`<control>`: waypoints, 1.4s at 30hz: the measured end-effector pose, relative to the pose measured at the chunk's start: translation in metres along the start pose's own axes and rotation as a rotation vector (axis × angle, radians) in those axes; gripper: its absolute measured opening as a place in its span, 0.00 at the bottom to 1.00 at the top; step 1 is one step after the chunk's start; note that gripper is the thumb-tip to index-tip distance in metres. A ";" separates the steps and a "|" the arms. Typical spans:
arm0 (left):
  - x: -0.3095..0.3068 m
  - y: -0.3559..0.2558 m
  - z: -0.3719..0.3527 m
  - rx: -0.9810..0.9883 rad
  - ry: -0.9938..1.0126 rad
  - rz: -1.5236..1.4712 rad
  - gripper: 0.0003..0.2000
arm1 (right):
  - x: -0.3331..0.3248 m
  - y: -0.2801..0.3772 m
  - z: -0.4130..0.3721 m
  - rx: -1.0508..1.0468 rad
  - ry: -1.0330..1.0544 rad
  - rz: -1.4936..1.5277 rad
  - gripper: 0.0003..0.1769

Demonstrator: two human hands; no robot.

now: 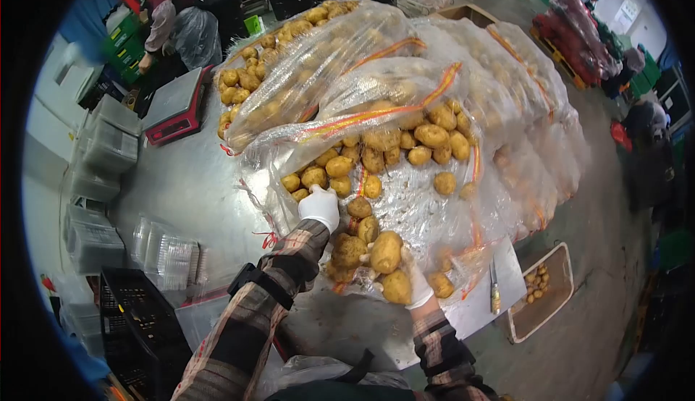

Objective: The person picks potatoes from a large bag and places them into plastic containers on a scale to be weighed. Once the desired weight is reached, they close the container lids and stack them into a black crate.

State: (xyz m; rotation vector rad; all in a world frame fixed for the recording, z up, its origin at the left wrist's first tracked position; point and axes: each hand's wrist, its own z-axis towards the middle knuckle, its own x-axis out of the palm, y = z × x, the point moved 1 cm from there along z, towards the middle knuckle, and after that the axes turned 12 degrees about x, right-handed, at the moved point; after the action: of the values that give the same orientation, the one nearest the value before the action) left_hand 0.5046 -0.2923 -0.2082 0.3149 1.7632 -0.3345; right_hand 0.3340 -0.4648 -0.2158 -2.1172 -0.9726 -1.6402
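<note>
My left hand (320,208), in a white glove, reaches into the mouth of a clear plastic bag (286,156). Its fingers curl down against the potatoes, close to one potato (314,177); what lies under the fingers is hidden. Nearer to me, my right hand (418,279), gloved in white too, is closed around potatoes, with one potato (386,251) above another potato (397,286). Just left of these sits a darker, soil-marked potato (348,251). More loose potatoes (431,136) spill from the bag onto the plastic-covered metal table (210,205).
Large filled bags (507,97) are heaped across the table's far right. A scale (174,104), clear plastic boxes (165,252) and a black crate (141,328) are on the left. A knife (494,289) lies near the right edge, beside a bin (557,296) holding potatoes. A person (170,10) stands far left.
</note>
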 end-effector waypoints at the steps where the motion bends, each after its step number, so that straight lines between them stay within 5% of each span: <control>1: 0.000 -0.002 -0.002 0.006 -0.021 0.039 0.08 | 0.005 0.001 -0.005 -0.004 0.002 -0.037 0.44; 8: 0.001 -0.016 0.011 0.288 -0.257 0.036 0.09 | 0.009 -0.014 -0.035 -0.052 -0.059 -0.052 0.38; 11: 0.010 -0.025 0.040 0.207 -0.065 0.112 0.11 | -0.009 -0.027 -0.045 -0.061 -0.072 -0.065 0.37; 12: -0.001 -0.032 0.051 0.139 0.196 0.119 0.13 | -0.004 -0.027 -0.047 -0.058 -0.044 -0.059 0.38; 19: -0.028 -0.046 0.072 -0.006 0.486 0.173 0.14 | -0.026 -0.036 -0.063 -0.049 -0.162 -0.027 0.36; 21: -0.020 -0.029 0.069 0.081 0.550 0.078 0.19 | -0.025 -0.030 -0.070 -0.095 -0.169 -0.160 0.37; 26: -0.008 0.013 0.070 -0.010 0.410 -0.106 0.27 | 0.041 -0.008 -0.081 -0.197 -0.252 -0.417 0.38; 29: -0.017 0.024 0.060 0.018 0.443 -0.053 0.34 | 0.026 -0.012 -0.083 -0.216 -0.039 -0.166 0.37; 32: 0.008 0.032 0.052 0.183 0.413 -0.041 0.33 | 0.017 -0.017 -0.073 -0.206 -0.005 0.099 0.36; 36: -0.002 0.026 0.031 0.294 0.287 -0.018 0.24 | 0.055 -0.005 -0.058 -0.258 -0.028 0.031 0.34; 39: -0.020 0.039 0.010 0.397 0.073 -0.307 0.22 | 0.058 0.002 -0.042 -0.326 -0.096 -0.286 0.31; 42: -0.068 0.035 -0.030 0.457 0.064 -1.053 0.17 | 0.067 0.002 -0.029 -0.373 -0.215 -0.594 0.30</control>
State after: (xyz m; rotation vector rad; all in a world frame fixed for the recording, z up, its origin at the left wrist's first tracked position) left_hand 0.5051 -0.2506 -0.1372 -0.3285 1.7720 -1.4956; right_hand 0.3225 -0.4613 -0.1438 -2.4379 -1.5910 -2.0175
